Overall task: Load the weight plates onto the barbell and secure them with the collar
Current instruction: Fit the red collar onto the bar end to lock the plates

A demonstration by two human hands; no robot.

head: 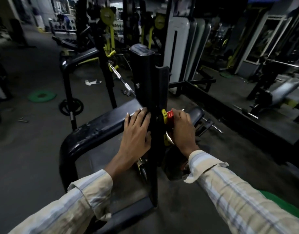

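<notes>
A large black weight plate [146, 85] stands edge-on in the middle of the view, with a smaller black plate [162, 85] tight against its right side. The chrome barbell [120, 78] runs from the upper left down toward the plates. My left hand [137, 132] lies flat with straight fingers against the large plate's left face. A red collar [170, 116] with yellow parts sits just right of the smaller plate. My right hand [182, 130] grips the collar from the right. The bar's end under my right hand is mostly hidden.
A black padded bench [101, 122] with a curved black frame lies left of and below the plates. On the floor at left are a green plate [41, 96] and a black plate [71, 107]. Racks and machines stand behind, and another bench [280, 93] is at right.
</notes>
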